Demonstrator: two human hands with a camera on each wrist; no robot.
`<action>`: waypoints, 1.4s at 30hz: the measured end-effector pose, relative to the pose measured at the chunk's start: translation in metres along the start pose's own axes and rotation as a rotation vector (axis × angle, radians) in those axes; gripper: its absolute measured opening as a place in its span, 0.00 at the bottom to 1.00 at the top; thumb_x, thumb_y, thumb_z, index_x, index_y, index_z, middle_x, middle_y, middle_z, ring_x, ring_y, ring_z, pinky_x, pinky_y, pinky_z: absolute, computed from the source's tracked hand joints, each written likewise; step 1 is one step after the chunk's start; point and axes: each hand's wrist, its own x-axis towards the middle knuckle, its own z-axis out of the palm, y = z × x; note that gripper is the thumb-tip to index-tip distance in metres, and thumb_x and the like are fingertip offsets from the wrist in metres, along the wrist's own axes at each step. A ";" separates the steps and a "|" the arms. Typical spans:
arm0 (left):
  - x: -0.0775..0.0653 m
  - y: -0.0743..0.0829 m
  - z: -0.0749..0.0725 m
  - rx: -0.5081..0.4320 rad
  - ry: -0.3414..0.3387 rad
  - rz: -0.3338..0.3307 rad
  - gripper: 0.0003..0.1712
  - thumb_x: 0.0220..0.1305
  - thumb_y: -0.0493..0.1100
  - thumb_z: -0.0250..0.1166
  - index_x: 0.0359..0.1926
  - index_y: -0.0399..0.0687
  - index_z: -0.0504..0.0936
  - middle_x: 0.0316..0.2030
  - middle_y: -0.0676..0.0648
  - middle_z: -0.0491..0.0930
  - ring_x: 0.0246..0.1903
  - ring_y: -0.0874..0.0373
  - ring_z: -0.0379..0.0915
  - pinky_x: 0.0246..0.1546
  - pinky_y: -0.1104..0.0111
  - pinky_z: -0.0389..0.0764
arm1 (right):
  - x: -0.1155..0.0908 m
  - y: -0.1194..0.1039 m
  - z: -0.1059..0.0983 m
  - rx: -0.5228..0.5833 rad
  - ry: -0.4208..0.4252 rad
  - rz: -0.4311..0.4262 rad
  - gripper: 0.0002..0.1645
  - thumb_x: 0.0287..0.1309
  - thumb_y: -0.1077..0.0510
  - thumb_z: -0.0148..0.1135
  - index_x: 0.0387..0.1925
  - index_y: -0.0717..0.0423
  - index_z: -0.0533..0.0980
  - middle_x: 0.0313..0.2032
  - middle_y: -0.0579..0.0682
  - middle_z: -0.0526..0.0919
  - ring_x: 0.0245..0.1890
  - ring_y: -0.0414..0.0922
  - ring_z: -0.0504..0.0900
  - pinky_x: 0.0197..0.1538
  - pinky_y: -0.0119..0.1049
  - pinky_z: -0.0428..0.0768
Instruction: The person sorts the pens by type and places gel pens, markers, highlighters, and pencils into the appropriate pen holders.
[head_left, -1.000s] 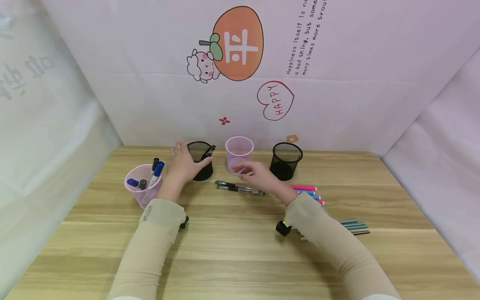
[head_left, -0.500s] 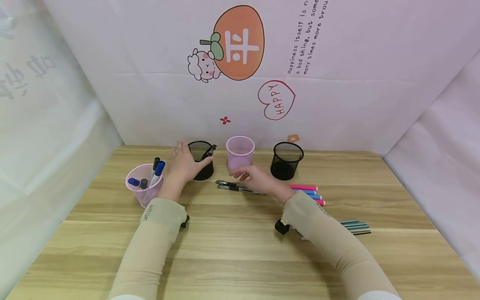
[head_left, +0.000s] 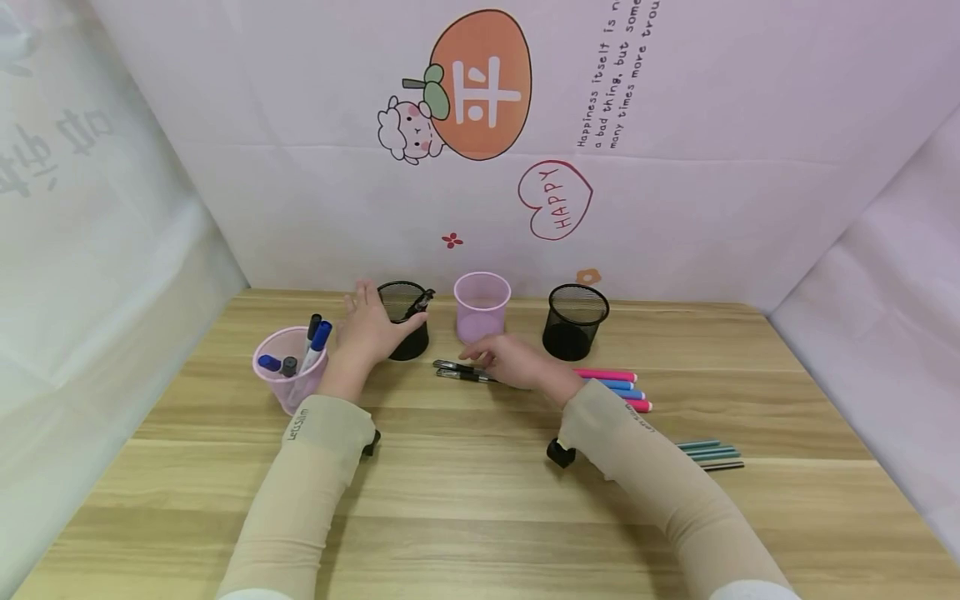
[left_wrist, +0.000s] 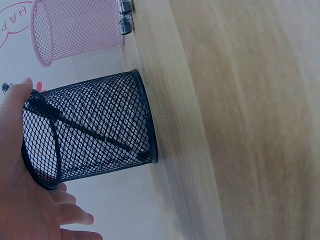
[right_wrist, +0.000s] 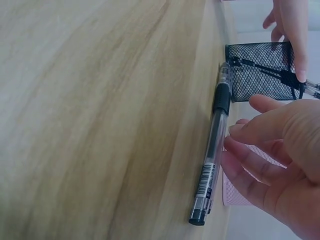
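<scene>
My left hand (head_left: pixel 369 333) grips the rim of a black mesh pen cup (left_wrist: pixel 95 130), thumb on one side and fingers around the other. A black gel pen (left_wrist: pixel 95 132) leans inside that cup. My right hand (head_left: pixel 517 360) is over two clear-barrelled gel pens (head_left: pixel 463 375) lying side by side on the table. In the right wrist view its loosely bent fingers (right_wrist: pixel 250 165) come right up to the nearer pen (right_wrist: pixel 212 145), with thumb and fingertips apart. In the head view the hand covers the pens' right ends.
A pink mesh cup (head_left: pixel 482 307) and another black mesh cup (head_left: pixel 575 325) stand along the back. At left, a pink cup (head_left: pixel 288 367) holds several markers. Pink and blue markers (head_left: pixel 618 385) and thin green sticks (head_left: pixel 708 451) lie on the wooden table (head_left: pixel 465 500) at right.
My right hand has come down from in front of the pink cup to the two pens, its fingers shifting a little towards me. The left hand stays at the black cup.
</scene>
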 end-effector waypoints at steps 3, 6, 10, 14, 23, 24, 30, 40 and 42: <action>0.000 0.000 0.000 0.008 -0.005 0.000 0.71 0.64 0.77 0.57 0.79 0.29 0.36 0.79 0.29 0.33 0.77 0.29 0.31 0.70 0.33 0.49 | 0.002 0.002 0.002 -0.060 0.002 -0.015 0.25 0.56 0.79 0.62 0.54 0.62 0.84 0.49 0.54 0.88 0.44 0.47 0.86 0.50 0.36 0.83; 0.000 0.000 -0.001 0.015 -0.014 0.000 0.71 0.63 0.79 0.56 0.79 0.29 0.35 0.79 0.29 0.32 0.77 0.29 0.31 0.70 0.33 0.49 | 0.004 0.002 0.003 -0.103 0.001 -0.026 0.25 0.55 0.79 0.63 0.54 0.62 0.84 0.46 0.53 0.88 0.41 0.45 0.84 0.48 0.36 0.83; 0.000 -0.001 -0.001 0.016 -0.015 0.000 0.71 0.63 0.78 0.56 0.79 0.29 0.35 0.79 0.30 0.32 0.77 0.29 0.31 0.69 0.32 0.51 | 0.005 0.001 0.003 -0.155 -0.007 -0.012 0.27 0.55 0.78 0.65 0.56 0.61 0.83 0.43 0.52 0.87 0.38 0.43 0.81 0.46 0.37 0.82; 0.001 -0.001 -0.001 0.018 -0.005 0.004 0.70 0.64 0.77 0.57 0.79 0.29 0.37 0.79 0.29 0.34 0.77 0.29 0.32 0.68 0.31 0.53 | 0.007 -0.003 0.002 -0.189 -0.025 0.016 0.29 0.55 0.77 0.64 0.58 0.59 0.82 0.42 0.52 0.85 0.37 0.44 0.77 0.45 0.37 0.80; 0.001 -0.001 0.000 0.011 -0.001 0.002 0.71 0.63 0.78 0.56 0.79 0.29 0.36 0.79 0.29 0.34 0.77 0.29 0.31 0.70 0.33 0.50 | 0.010 -0.008 0.001 -0.193 -0.052 0.010 0.32 0.50 0.81 0.59 0.57 0.61 0.83 0.38 0.52 0.85 0.36 0.44 0.78 0.42 0.34 0.79; 0.001 -0.001 0.000 0.011 0.001 0.002 0.71 0.63 0.79 0.56 0.79 0.29 0.37 0.79 0.29 0.34 0.77 0.29 0.32 0.70 0.33 0.50 | 0.010 -0.008 0.002 -0.197 -0.050 0.003 0.32 0.50 0.81 0.59 0.56 0.61 0.83 0.37 0.51 0.85 0.35 0.44 0.78 0.41 0.34 0.79; 0.001 0.000 -0.001 0.011 0.003 0.003 0.71 0.63 0.78 0.57 0.79 0.29 0.37 0.79 0.29 0.35 0.77 0.29 0.32 0.70 0.33 0.50 | 0.012 -0.004 0.004 -0.195 -0.036 -0.015 0.32 0.47 0.82 0.58 0.55 0.63 0.84 0.35 0.51 0.84 0.34 0.43 0.77 0.40 0.32 0.77; 0.001 0.000 -0.001 0.014 0.001 0.003 0.71 0.63 0.79 0.57 0.79 0.29 0.36 0.79 0.29 0.34 0.77 0.29 0.32 0.70 0.34 0.50 | 0.010 -0.002 0.003 -0.154 -0.030 -0.029 0.30 0.49 0.80 0.62 0.55 0.64 0.83 0.37 0.52 0.84 0.37 0.46 0.78 0.43 0.35 0.79; 0.002 0.000 -0.001 0.012 -0.003 0.002 0.71 0.63 0.79 0.57 0.79 0.29 0.36 0.79 0.30 0.34 0.77 0.29 0.31 0.70 0.34 0.50 | 0.009 -0.001 0.001 -0.151 -0.029 -0.013 0.28 0.53 0.78 0.63 0.56 0.63 0.83 0.39 0.53 0.84 0.38 0.46 0.79 0.45 0.37 0.80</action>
